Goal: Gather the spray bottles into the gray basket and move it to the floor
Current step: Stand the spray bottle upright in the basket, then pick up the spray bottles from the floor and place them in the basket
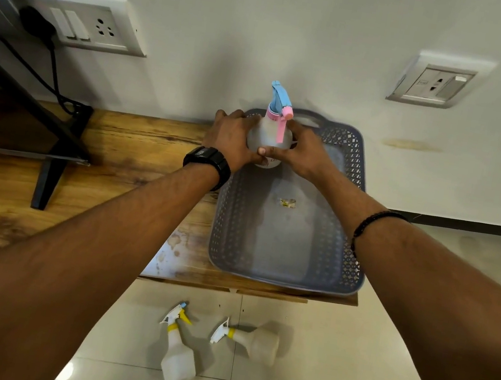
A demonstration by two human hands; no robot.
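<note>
So I had my left hand (231,140) and right hand (301,153) clamped around the pink-topped spray bottle (269,140) over the gray basket's (357,174) far end, mid-frame on the counter (117,147), guessing I'd set it down next, then grab the two bottles (178,357) on the floor at the bottom.

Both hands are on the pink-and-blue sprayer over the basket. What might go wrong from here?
1. The gray basket overhangs the end of the wooden table; setting the pink-and-blue spray bottle down hard, or pushing sideways, may tip or slide it off.
2. Two yellow-collared bottles lie on the floor below, near the person's path; they might get stepped on.
3. The left hand and right hand hold the bottle upright; it may topple once released.
</note>
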